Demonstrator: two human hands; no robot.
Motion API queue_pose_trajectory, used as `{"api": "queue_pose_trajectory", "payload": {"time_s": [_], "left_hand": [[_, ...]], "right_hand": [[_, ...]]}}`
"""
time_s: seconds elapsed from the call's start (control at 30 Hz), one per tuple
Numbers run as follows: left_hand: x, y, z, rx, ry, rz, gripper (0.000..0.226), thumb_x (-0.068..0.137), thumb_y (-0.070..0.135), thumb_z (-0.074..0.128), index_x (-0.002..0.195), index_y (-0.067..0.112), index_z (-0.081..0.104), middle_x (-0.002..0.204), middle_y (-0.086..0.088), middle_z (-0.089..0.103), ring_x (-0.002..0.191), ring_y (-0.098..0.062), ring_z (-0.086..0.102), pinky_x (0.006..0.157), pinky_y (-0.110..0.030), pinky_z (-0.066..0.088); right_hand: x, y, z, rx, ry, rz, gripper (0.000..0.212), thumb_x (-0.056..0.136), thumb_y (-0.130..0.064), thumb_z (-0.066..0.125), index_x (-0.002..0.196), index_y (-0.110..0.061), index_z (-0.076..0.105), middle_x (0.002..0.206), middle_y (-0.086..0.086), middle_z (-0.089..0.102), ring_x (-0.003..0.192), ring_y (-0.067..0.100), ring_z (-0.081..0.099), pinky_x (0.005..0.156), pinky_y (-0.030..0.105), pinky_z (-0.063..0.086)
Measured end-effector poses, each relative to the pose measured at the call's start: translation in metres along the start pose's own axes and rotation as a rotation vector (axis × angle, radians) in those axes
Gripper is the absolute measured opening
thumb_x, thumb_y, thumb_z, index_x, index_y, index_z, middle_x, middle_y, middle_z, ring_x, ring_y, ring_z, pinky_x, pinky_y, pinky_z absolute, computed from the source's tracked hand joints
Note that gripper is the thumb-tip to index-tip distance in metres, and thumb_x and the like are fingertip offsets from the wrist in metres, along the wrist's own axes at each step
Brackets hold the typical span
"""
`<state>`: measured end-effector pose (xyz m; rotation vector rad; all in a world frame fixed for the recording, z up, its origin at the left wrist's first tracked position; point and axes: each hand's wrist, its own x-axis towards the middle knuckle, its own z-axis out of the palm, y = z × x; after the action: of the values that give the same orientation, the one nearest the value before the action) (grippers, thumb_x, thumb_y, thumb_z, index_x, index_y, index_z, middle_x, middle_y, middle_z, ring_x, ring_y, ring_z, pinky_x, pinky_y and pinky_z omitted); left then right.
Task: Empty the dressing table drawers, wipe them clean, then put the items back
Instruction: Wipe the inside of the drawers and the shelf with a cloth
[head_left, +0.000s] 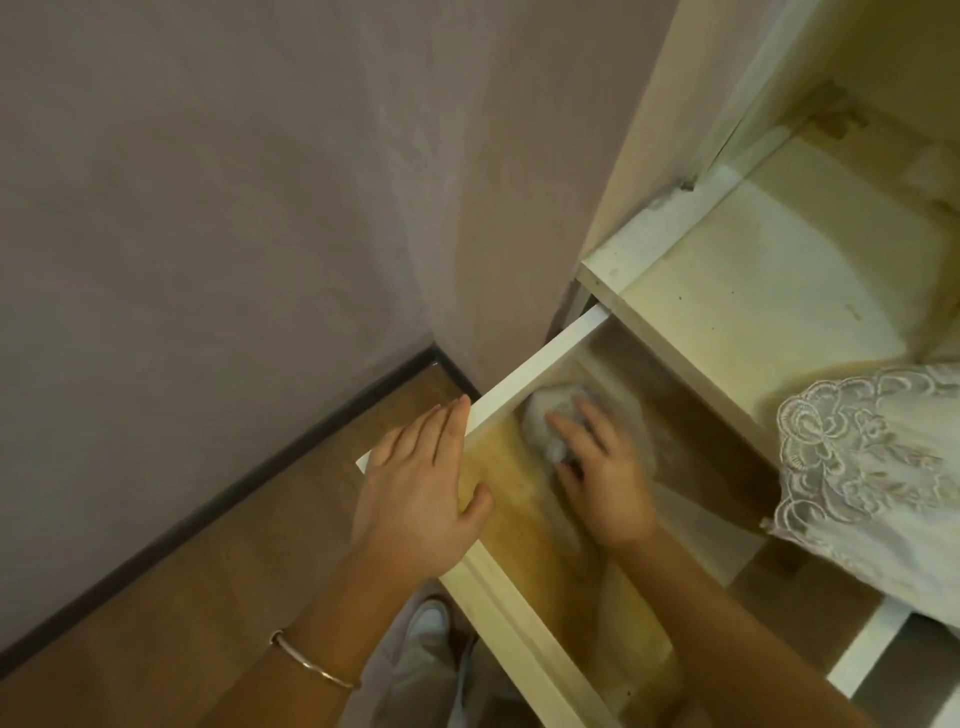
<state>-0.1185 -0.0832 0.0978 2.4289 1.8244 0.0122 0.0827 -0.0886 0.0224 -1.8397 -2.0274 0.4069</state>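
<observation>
The cream dressing table drawer (540, 358) is pulled out below me, and its yellowish wooden bottom is bare. My right hand (602, 478) is inside the drawer, pressing a crumpled whitish cloth (543, 415) against the bottom near the far left corner. My left hand (421, 493) rests flat on the drawer's left side wall, fingers spread along the outside and thumb hooked over the edge. A thin metal bangle (311, 660) circles my left wrist.
The table top (779, 270) above the drawer is cream and stained. A white lace cloth (872, 467) hangs over its right edge. A mauve wall (208, 208) and wooden floor (156, 597) lie to the left. White shoes (426, 623) show below the drawer.
</observation>
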Motion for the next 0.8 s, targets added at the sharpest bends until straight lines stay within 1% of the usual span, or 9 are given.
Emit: {"api": "queue_pose_trajectory", "payload": {"time_s": [0.1,0.17,0.23,0.3,0.37,0.47,0.57,0.7,0.8], "left_hand": [[0.000,0.001,0.001,-0.032,-0.003,-0.007,0.068,0.076,0.050,0.037,0.130,0.010,0.047,0.118,-0.003,0.063,0.105,-0.019,0.062,0.085,-0.034,0.046],[0.000,0.001,0.001,-0.039,-0.012,-0.011,0.069,0.075,0.049,0.038,0.131,0.009,0.046,0.119,-0.003,0.063,0.105,-0.018,0.062,0.084,-0.034,0.048],[0.000,0.000,0.001,-0.043,-0.024,-0.001,0.070,0.075,0.048,0.037,0.132,0.009,0.044,0.120,-0.004,0.062,0.107,-0.018,0.060,0.086,-0.033,0.046],[0.001,-0.001,0.001,-0.043,-0.041,0.011,0.072,0.076,0.050,0.035,0.134,0.009,0.040,0.123,-0.005,0.060,0.110,-0.019,0.059,0.088,-0.033,0.044],[0.000,-0.002,0.003,-0.043,-0.048,0.017,0.073,0.076,0.051,0.034,0.136,0.008,0.037,0.125,-0.006,0.059,0.111,-0.021,0.058,0.089,-0.035,0.044],[0.000,0.000,0.002,-0.062,-0.057,0.020,0.074,0.078,0.051,0.036,0.140,0.010,0.033,0.130,-0.006,0.055,0.117,-0.022,0.054,0.093,-0.035,0.040],[0.000,0.000,0.002,-0.093,-0.077,0.019,0.075,0.078,0.049,0.036,0.143,0.013,0.025,0.136,-0.004,0.048,0.123,-0.019,0.047,0.098,-0.034,0.035],[-0.001,0.001,0.001,-0.070,-0.061,0.002,0.072,0.075,0.047,0.036,0.136,0.010,0.037,0.123,-0.005,0.059,0.106,-0.021,0.060,0.087,-0.037,0.045],[-0.002,0.001,0.002,-0.099,-0.042,0.009,0.071,0.074,0.046,0.037,0.134,0.010,0.039,0.121,-0.005,0.061,0.102,-0.021,0.062,0.084,-0.038,0.047]], "right_hand": [[0.023,-0.002,-0.007,0.077,0.051,0.256,0.044,0.087,-0.014,0.060,0.130,-0.017,0.052,0.141,0.013,0.043,0.129,0.038,0.038,0.102,0.048,0.039],[0.012,-0.021,-0.002,0.113,0.069,0.280,0.044,0.087,-0.014,0.060,0.129,-0.019,0.052,0.140,0.012,0.045,0.129,0.038,0.039,0.103,0.049,0.039],[-0.014,-0.041,0.006,0.086,0.036,0.096,0.042,0.086,-0.020,0.058,0.127,-0.023,0.052,0.134,0.011,0.052,0.123,0.039,0.048,0.095,0.047,0.045],[-0.037,-0.051,0.012,0.039,-0.040,-0.138,0.038,0.084,-0.030,0.047,0.122,-0.027,0.049,0.125,0.009,0.060,0.113,0.037,0.057,0.085,0.041,0.053],[-0.036,-0.052,0.012,0.030,-0.096,-0.235,0.036,0.083,-0.032,0.042,0.118,-0.027,0.048,0.120,0.008,0.064,0.107,0.036,0.061,0.081,0.040,0.057],[-0.024,-0.056,0.012,-0.015,-0.123,-0.244,0.035,0.083,-0.032,0.044,0.117,-0.027,0.051,0.119,0.007,0.064,0.107,0.035,0.061,0.084,0.039,0.054],[-0.030,-0.056,0.010,-0.026,-0.156,-0.219,0.038,0.076,-0.023,0.063,0.114,-0.026,0.060,0.118,0.006,0.064,0.107,0.035,0.060,0.084,0.039,0.053],[-0.073,-0.040,-0.008,-0.001,-0.175,-0.202,0.036,0.077,-0.033,0.043,0.111,-0.032,0.057,0.117,0.001,0.065,0.105,0.032,0.062,0.073,0.036,0.059],[-0.068,-0.037,-0.009,-0.046,-0.202,-0.188,0.036,0.078,-0.033,0.042,0.114,-0.035,0.050,0.119,-0.001,0.063,0.107,0.030,0.062,0.071,0.033,0.059]]}}
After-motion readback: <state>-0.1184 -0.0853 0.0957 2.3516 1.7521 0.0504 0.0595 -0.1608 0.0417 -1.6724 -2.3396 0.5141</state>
